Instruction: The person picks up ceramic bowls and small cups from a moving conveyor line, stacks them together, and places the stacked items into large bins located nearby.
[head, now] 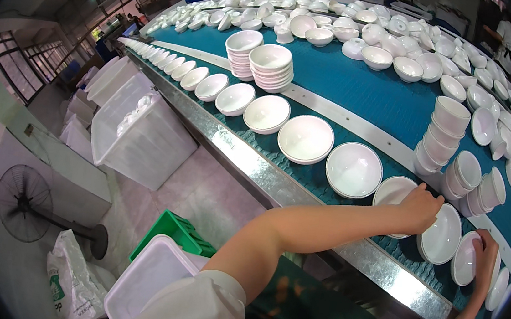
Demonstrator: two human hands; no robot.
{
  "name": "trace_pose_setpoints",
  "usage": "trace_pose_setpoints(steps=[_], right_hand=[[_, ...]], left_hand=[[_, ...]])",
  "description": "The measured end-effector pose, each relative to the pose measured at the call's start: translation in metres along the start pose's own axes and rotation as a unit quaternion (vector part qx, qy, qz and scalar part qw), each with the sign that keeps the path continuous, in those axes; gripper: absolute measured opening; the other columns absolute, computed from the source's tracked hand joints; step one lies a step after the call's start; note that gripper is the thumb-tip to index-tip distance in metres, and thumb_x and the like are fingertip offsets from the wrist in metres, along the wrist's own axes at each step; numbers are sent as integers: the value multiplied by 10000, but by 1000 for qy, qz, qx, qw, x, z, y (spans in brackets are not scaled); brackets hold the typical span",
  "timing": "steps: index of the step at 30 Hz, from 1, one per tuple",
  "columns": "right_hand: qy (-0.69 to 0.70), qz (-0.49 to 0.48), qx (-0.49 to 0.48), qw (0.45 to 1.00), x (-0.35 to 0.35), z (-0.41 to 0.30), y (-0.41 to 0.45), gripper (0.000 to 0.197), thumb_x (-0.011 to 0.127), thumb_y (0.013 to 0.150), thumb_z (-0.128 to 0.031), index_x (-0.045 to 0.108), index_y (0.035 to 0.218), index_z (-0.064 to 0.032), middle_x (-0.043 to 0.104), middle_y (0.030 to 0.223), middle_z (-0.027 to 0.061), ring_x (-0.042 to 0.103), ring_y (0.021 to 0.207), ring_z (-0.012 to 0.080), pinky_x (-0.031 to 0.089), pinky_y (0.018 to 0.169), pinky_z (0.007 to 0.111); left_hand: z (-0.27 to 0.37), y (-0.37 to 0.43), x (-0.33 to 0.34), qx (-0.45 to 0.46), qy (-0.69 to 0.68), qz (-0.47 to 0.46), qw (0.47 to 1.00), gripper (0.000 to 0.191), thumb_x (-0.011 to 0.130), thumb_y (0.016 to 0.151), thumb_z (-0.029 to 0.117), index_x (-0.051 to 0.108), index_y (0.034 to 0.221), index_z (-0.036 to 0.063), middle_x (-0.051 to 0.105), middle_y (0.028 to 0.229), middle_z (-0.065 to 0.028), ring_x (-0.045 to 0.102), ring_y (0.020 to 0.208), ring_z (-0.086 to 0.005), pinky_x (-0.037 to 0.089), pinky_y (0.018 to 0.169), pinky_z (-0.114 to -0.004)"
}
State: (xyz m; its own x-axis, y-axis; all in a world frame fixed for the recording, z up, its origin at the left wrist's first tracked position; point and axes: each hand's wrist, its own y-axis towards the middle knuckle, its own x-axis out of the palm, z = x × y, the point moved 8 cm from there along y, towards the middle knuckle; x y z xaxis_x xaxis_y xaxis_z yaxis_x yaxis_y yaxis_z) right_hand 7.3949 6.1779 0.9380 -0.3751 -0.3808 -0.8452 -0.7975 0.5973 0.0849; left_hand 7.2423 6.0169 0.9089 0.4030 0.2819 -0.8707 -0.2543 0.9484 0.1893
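Along the near lane of the blue conveyor belt runs a row of round white bowls. My left hand (421,210), fingers bent, is over the right side of one white bowl (391,192) in that row. Its fingertips are hidden, so its hold on the rim cannot be made out. The neighbouring bowl (441,235) sits just to its right, partly behind the hand. Farther right, my right hand (486,254) grips the rim of another bowl (462,261), thumb at the inside and fingers on the outer side. More bowls (498,288) stand beyond it.
A white divider strip (350,119) splits the belt. Stacked bowls (271,66) stand beside it, as do leaning stacks (443,133) at right. Loose bowls (376,57) crowd the far side. A metal edge (246,158) borders the belt; a plastic bin (153,148) and green crate (174,233) are below.
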Motion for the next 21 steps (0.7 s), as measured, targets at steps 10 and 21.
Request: trace_pose_setpoints(steps=[10,21], right_hand=[[-42,48,-54,996,-37,31,7,248,624,821,-177,654,1014,-25,655,1009,162,613,926,313,462,833,367],[27,38,-54,997,-68,64,-21,187,610,813,-151,663,935,-19,672,896,157,638,816,299,485,764,361]], left_hand=[[15,6,-33,63,-83,88,991,406,572,802,71,518,1201,14,554,1179,-176,500,1118,-332,380,972,-392],[62,32,15,11,-49,-13,999,337,566,792,108,555,1122,39,593,838,-144,507,843,-292,411,795,-400]])
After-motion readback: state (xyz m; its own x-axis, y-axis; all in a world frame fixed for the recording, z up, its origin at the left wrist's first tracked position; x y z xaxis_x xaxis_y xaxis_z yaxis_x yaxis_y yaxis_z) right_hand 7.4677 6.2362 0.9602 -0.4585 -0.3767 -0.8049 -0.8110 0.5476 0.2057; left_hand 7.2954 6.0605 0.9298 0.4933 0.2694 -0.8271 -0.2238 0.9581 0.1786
